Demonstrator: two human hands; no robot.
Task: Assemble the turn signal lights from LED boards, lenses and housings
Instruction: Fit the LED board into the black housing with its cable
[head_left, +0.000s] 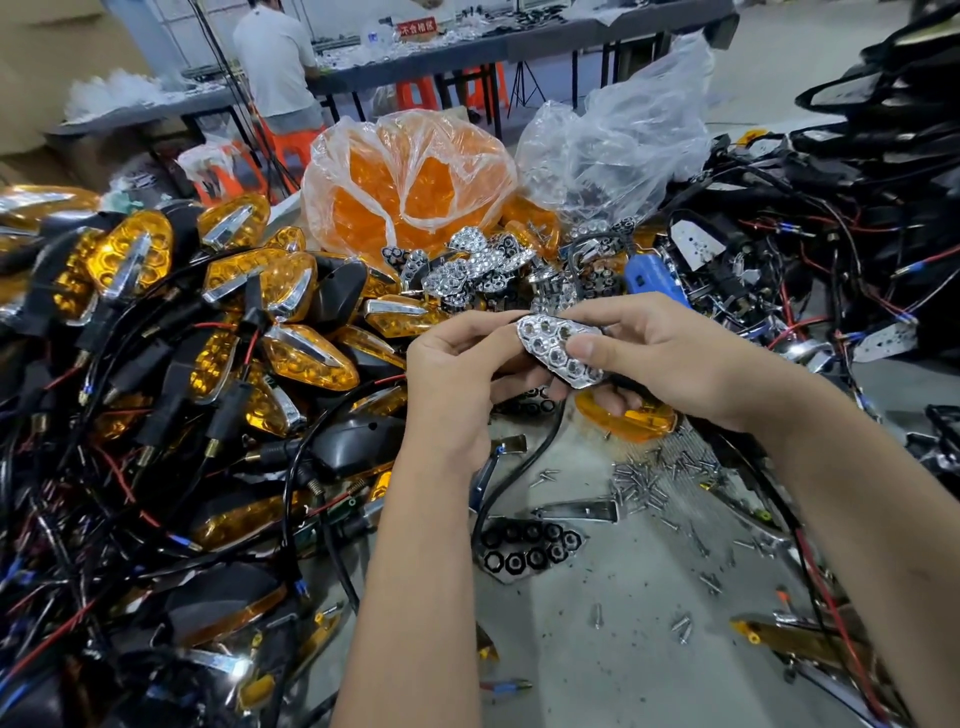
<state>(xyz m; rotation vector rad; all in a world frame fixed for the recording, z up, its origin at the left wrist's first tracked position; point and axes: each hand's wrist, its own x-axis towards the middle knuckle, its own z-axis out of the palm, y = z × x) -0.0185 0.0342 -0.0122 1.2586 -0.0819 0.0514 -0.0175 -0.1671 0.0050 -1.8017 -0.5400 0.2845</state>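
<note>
Dozens of finished lights (291, 291) lie heaped at my left, yet in my left hand (452, 364) and right hand (649, 358) I grip a chrome reflector (553, 353) above the tabletop (597, 649), its amber lens (631, 418) unfitted below.

Grey worktable (613, 649) carries loose screws (644, 486), black honeycomb plate (530, 551).

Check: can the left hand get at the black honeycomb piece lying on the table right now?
Probably not yet. The left hand and the right hand both have a grip on the chrome reflector. The black honeycomb piece lies uncovered just right of the left forearm, so once the hand lets go the path looks free.
</note>
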